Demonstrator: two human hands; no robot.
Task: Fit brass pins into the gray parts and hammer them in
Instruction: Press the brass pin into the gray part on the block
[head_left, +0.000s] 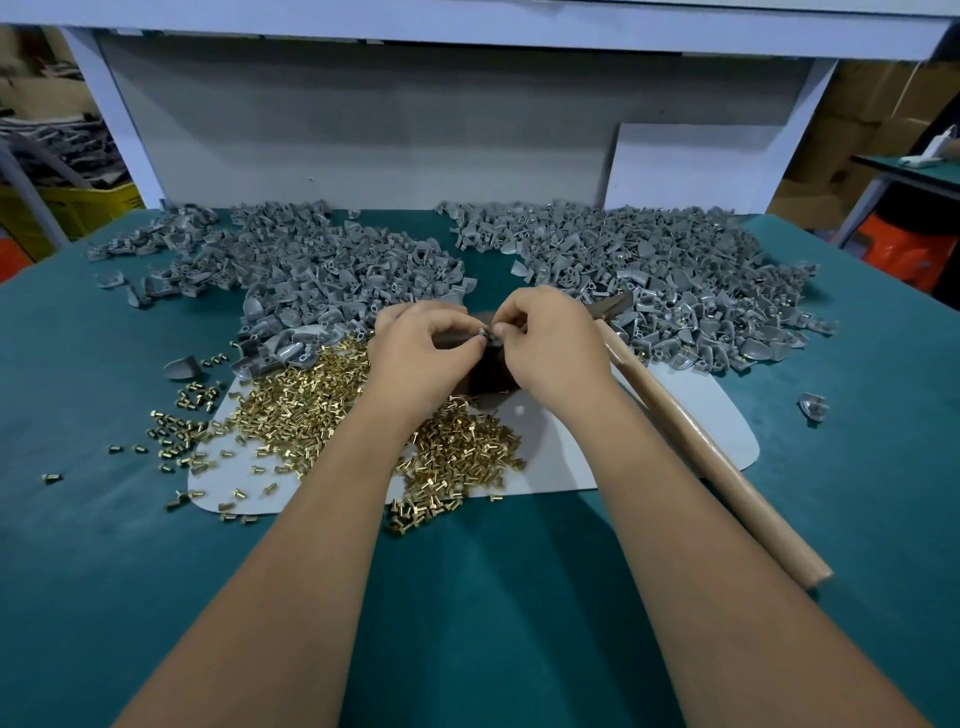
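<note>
At centre frame of the head view, both hands meet over a dark block (480, 366): left hand (423, 353) with fingers curled, pinching a small gray part (484, 332); right hand (553, 345) with fingertips pinched at the same spot, apparently seating a brass pin, though the pin itself is too small to make out. Holding the piece above the block likely keeps it ready to be set down for striking. Hammer (691, 431): pale wooden handle running from the lower right of the frame up toward the hands, head partly hidden behind the right hand; laid just beside the right forearm, presumably for quick pickup. Brass pins (306, 400): loose heap, short, shiny, flat-headed, spread at left of centre over a white sheet (691, 415) and spilling onto the green table (78, 519), directly under the left wrist for easy reach. Gray parts, left pile (322, 260): matte, curved shells with moulded sockets, upper left of centre; seemingly unfitted stock. Gray parts, right pile (654, 270): upper right, several showing brass glints, so probably finished pieces. White back panel (363, 130): upright behind both piles.
</note>
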